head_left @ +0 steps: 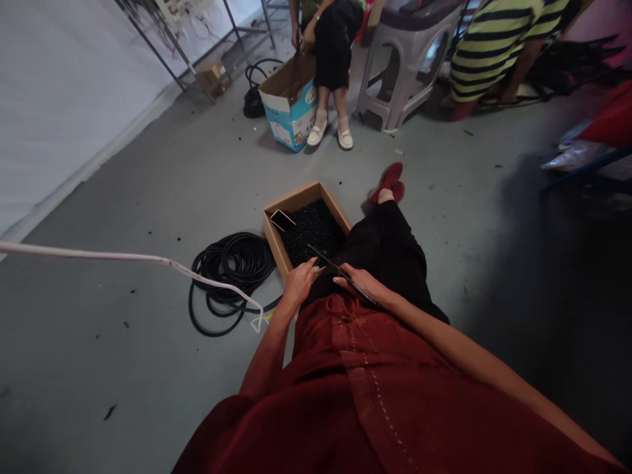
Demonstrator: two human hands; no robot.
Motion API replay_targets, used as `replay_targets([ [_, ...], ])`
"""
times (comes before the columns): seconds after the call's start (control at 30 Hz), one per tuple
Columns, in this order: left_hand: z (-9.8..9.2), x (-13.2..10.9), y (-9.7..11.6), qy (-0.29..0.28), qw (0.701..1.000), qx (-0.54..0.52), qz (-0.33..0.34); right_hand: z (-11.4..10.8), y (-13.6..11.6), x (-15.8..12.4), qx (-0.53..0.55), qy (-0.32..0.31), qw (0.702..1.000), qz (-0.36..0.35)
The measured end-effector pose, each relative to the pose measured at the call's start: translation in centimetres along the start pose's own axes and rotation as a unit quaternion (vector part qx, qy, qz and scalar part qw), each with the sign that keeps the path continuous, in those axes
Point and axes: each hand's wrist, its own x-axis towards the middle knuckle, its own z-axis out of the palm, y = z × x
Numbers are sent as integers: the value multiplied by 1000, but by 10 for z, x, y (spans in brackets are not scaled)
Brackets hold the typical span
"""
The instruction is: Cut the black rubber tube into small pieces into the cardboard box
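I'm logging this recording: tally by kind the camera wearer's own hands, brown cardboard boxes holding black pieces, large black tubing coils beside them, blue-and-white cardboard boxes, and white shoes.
Bare hands (left hand, right hand): 2
Open brown cardboard box: 1
Large black tubing coil: 1
Blue-and-white cardboard box: 1
White shoes: 2
Total: 7

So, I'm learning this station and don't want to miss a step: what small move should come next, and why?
Probably ease the left hand forward over the open box: the slender dark tool in the right hand points toward it, and small black pieces lie inside, so anything let go there would likely drop among them.
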Motion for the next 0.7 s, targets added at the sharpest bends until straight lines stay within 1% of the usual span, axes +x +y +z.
replay_targets([
  [0.23, 8, 7, -10, -19, 999, -18, -29, 5, 5, 8, -38, -17, 999, 31],
  [0.37, 15, 12, -17, -38, 997, -38, -49, 7, 8, 12, -67, -36, 995, 63],
  [0.7, 30, 22, -32, -75, 994, -69, -40, 10, 12, 22, -107, -70, 983, 129],
])
